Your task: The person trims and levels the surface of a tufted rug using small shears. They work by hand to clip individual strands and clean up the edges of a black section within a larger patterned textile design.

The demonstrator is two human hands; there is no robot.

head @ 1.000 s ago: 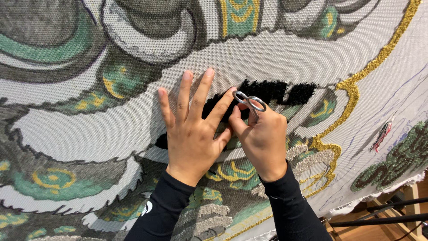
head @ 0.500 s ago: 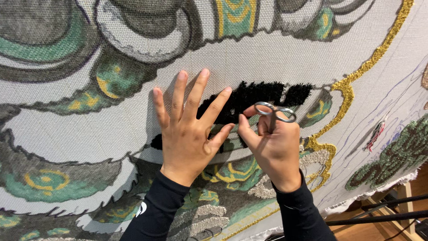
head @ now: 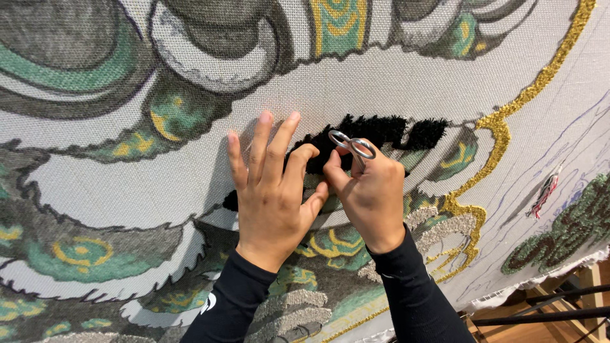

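On the stretched cloth (head: 394, 82), we press our left hand (head: 270, 190) flat, open and empty, steadying the black tuft (head: 381, 130) while our right hand (head: 372, 194) grips the scissors (head: 351, 147).

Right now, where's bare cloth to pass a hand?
Bare cloth between the green-gold motif and the black tufted patch; more left of the left hand. Crowded where the right hand holds the scissors.

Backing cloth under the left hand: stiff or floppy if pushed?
The backing cloth looks stretched flat with no wrinkles, so it would probably give a little and spring back. The left hand lies flat on it without visibly denting it, which suggests firm tension. Its loose lower edge is frayed and wavy, so unstretched it is likely floppy.
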